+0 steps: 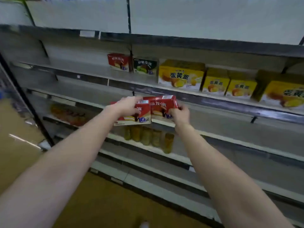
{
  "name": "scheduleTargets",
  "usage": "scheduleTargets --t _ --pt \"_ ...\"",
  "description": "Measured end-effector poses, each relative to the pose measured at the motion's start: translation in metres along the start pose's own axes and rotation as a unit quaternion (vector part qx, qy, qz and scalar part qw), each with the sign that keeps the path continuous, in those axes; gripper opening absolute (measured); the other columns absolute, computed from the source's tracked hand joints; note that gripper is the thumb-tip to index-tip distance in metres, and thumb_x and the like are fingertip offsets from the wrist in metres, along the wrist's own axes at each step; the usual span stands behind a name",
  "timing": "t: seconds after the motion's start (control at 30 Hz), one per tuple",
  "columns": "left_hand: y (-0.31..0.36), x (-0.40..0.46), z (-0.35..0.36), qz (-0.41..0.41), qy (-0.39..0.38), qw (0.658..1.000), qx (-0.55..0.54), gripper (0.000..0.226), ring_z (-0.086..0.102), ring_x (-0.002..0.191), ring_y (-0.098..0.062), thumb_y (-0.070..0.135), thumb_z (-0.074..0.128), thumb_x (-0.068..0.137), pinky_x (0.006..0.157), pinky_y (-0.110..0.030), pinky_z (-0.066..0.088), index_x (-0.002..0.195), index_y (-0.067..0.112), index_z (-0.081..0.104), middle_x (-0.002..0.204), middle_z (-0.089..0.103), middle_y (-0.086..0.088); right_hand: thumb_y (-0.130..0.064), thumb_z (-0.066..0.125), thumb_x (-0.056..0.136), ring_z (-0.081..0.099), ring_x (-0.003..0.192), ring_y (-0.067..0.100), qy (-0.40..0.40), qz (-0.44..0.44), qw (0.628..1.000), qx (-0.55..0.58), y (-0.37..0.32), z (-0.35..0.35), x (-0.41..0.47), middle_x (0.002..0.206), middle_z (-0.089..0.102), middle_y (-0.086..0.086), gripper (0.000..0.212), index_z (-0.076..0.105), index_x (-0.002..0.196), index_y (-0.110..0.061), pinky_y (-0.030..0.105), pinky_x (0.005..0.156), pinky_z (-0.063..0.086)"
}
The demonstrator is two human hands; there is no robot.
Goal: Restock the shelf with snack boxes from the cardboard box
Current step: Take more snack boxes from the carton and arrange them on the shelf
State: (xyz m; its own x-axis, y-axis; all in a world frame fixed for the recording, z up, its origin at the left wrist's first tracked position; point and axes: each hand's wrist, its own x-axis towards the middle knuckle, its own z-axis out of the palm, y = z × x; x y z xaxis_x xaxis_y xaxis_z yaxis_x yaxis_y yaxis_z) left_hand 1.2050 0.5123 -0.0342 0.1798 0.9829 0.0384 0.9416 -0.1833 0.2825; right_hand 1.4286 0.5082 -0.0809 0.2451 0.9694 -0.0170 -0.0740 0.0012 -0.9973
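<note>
- Head view: both bare forearms reach forward and up from the near edge toward a grey shelf unit [213,99], wrists close together at mid-frame.
- Left hand [127,105] lies over the top left of a red snack box [131,116], fingers curled onto its upper edge and gripping it; the box tilts slightly, its cake picture facing the camera.
- Touching it on the right is a second red snack box [162,106], raised a little higher. Right hand [180,114] grips this one from below at its lower right corner, fingers curled round the edge.
- Both boxes are held in the air in front of the shelves, just below the shelf with stock.
- On that shelf, from the left: a small red box [118,62], a green box [144,66] just beside it, then a large yellow box [181,74], two smaller yellow boxes [228,83] and another large yellow box [283,94] at the far right.
- Below the hands a row of jars [148,137] stands on a lower shelf; their contents are blurred.
- Lower left, blurred reddish packets [69,114] lie on a shelf.
</note>
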Motion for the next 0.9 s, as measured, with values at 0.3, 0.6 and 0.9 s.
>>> scheduleTargets --t 0.3,0.6,0.9 --pt "-0.064 0.081 -0.072 -0.001 0.053 0.996 0.078 0.064 0.049 0.131 -0.028 0.027 0.065 0.094 0.108 -0.045 0.041 0.149 0.022 0.034 0.148 0.047 -0.008 -0.001 0.067 0.073 0.064 0.091 0.020 -0.036 -0.017 0.997 0.062 -0.039 0.117 0.091 0.099 0.069 0.005 0.033 0.062 0.105 -0.011 0.034 0.079 0.052" --pt "-0.117 0.178 -0.122 0.012 0.086 0.992 0.092 0.066 0.043 0.135 -0.029 0.020 0.070 0.091 0.110 -0.035 0.034 0.148 0.012 0.040 0.149 0.044 -0.011 0.002 0.067 0.074 0.063 0.093 0.021 -0.036 -0.015 0.993 0.110 -0.055 0.202 0.187 0.105 0.067 0.009 0.044 0.056 0.115 -0.010 0.035 0.080 0.053" --pt "-0.186 0.228 -0.137 0.013 0.097 0.992 0.079 0.067 0.051 0.129 -0.030 0.026 0.075 0.086 0.108 -0.040 0.042 0.145 0.019 0.045 0.144 0.052 -0.009 0.002 0.067 0.074 0.060 0.098 0.021 -0.072 0.047 0.995 0.055 -0.047 0.268 0.244 0.101 0.064 0.002 0.041 0.059 0.111 -0.013 0.036 0.088 0.049"
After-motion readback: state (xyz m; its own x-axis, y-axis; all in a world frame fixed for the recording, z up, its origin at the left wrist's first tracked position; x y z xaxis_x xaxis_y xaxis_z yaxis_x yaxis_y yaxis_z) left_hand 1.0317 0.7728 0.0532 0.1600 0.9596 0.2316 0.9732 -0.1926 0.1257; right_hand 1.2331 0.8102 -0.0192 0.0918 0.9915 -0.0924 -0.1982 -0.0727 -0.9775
